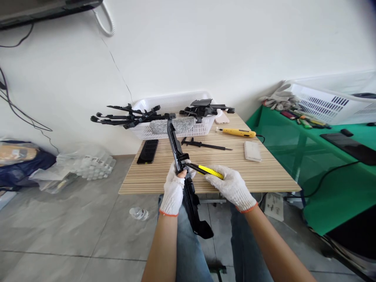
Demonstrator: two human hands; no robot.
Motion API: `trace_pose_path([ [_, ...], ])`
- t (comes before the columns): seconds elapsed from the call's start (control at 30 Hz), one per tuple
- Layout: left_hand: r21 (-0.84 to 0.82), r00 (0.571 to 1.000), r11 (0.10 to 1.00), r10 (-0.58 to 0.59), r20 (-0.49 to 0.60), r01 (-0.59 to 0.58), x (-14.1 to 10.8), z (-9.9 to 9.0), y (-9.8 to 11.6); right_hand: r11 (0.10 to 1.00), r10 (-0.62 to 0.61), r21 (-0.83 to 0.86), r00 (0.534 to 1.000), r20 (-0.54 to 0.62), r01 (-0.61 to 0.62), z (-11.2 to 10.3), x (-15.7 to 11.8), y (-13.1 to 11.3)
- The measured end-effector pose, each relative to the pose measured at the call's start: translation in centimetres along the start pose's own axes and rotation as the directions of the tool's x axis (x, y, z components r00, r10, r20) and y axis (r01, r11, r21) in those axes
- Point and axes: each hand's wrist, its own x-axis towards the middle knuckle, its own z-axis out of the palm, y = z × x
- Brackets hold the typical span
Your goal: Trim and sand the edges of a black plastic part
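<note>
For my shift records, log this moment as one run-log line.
left grip: holds black part | right grip: holds yellow-black tool, tip beside part | table: caliper, black phone

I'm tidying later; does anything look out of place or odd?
A clear plastic bottle lies on the floor, like litter. Oddly, the left hand has a bare thumb tip outside its white glove.

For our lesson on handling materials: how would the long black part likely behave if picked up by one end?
The long black part is probably stiff: it runs past the left hand both ways without visible sag. Its slim, channelled body suggests lightness for its length. Its broader near end might make it twist.
</note>
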Motion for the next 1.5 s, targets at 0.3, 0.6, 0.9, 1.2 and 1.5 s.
trace_pose_path([
  [0.3, 0.007, 0.999, 1.000, 0.005, -0.044, -0.005, -0.4, 0.0, 0.1, 0.996, -0.031, 0.089, 0.999, -0.008, 0.032, -0.3, 0.0, 0.2],
  [0.6, 0.009, 0.997, 1.000, 0.018, -0.077, -0.017, -0.5, 0.4, 0.3, 0.994, -0.014, 0.113, 0.999, 0.042, 0.009, -0.5, 0.0, 0.1],
  [0.9, 0.062, 0.998, 0.998, 0.036, -0.049, -0.033, -0.8, 0.5, 0.4, 0.997, -0.005, 0.080, 0.999, 0.053, 0.001, -0.2, 0.0, 0.2],
  [1.2, 0.089, 0.998, 0.995, 0.037, 0.054, -0.041, 0.0, -0.4, -0.2, 0.999, -0.014, 0.036, 0.999, 0.033, 0.013, -0.3, -0.1, 0.0],
  [1.5, 0.111, 0.996, 0.993, 0.042, 0.075, -0.050, 0.2, -0.6, -0.6, 0.999, -0.025, 0.026, 1.000, -0.009, 0.025, -0.2, -0.1, 0.0],
])
